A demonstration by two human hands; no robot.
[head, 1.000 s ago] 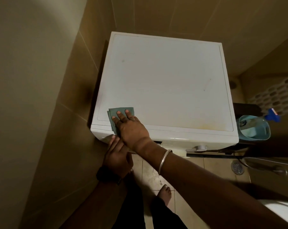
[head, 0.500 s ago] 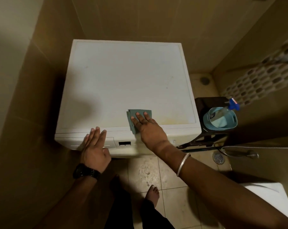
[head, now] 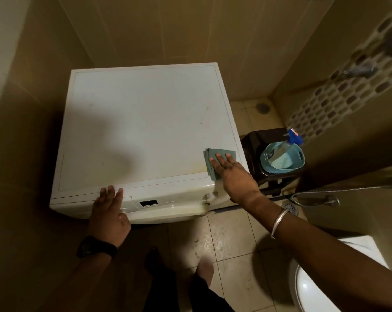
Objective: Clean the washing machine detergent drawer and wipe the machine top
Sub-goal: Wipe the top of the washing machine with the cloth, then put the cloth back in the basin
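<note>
Two hands on a white washing machine top (head: 145, 122): right hand (head: 232, 174), fingers flat, presses a green cloth (head: 222, 154) at the near right corner; left hand (head: 109, 212) rests spread on the near edge.

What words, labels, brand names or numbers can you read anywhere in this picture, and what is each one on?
No text can be read here.
The display panel on the front of the washing machine: dark, nothing legible on it.
The small red label on the blue trigger head of the spray bottle: too small and blurred to read.
The watch on the left wrist: only its dark strap shows.
</note>
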